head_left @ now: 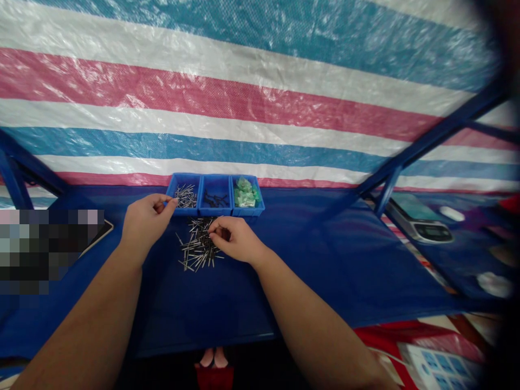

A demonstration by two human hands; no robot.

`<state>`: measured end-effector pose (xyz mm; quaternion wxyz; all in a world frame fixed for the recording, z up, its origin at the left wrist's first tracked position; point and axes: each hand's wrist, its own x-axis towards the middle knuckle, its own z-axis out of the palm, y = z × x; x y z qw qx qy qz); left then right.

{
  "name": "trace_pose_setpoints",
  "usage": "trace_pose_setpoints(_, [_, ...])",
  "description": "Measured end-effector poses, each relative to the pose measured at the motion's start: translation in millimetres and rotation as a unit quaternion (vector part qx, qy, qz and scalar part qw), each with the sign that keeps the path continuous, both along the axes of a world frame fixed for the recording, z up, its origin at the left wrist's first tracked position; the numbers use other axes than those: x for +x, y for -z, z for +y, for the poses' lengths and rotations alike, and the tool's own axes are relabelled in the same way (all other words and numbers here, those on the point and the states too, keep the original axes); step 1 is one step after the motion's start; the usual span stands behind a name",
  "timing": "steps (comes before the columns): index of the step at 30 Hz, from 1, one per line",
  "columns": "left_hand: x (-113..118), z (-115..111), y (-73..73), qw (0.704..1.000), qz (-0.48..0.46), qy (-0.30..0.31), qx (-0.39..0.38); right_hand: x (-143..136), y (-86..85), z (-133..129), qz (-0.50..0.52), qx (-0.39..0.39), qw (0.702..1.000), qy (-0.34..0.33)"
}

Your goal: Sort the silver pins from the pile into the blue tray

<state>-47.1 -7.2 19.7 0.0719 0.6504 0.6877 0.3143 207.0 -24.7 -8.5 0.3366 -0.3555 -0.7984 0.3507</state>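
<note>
Three joined blue bins stand at the back of the blue table. Thin silvery metal pieces fill the left bin, a few dark pieces lie in the middle one, and green-and-clear plastic bags sit in the right one. A loose pile of silvery and dark pins is spread in front of the bins. My left hand, at the left bin's front corner, pinches something too small to make out. Over the pile's right side, my right hand has thumb and fingertips together; what they hold is hidden.
A striped plastic sheet hangs behind the table. Blue metal frame bars slope at both sides. A digital scale stands at the right, and a dark board edge shows at the left. Printed packaging lies lower right.
</note>
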Motion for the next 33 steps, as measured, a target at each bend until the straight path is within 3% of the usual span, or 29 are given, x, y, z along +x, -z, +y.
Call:
trace_pose_setpoints(3, [0,3,3.4,1.0,0.016,0.018,-0.008,-1,1.1,0,-0.007,0.0,1.0,-0.004])
trace_pose_setpoints(8, [1,-1,6.0,0.981,0.052,0.153,-0.111,0,1.7,1,-0.01,0.003,1.0,0.005])
trace_pose_setpoints(11, [6,-2,8.2,0.964,0.09,0.196,-0.158,0,2.3,2,-0.013,0.004,1.0,0.008])
trace_pose_setpoints(23, [15,0,14.7,0.952,0.14,0.169,-0.216,0,2.6,1,-0.017,0.013,1.0,0.003])
trace_pose_setpoints(33, [19,-2,13.8,0.947,0.179,0.151,-0.218,0,2.6,1,-0.026,0.013,1.0,0.003])
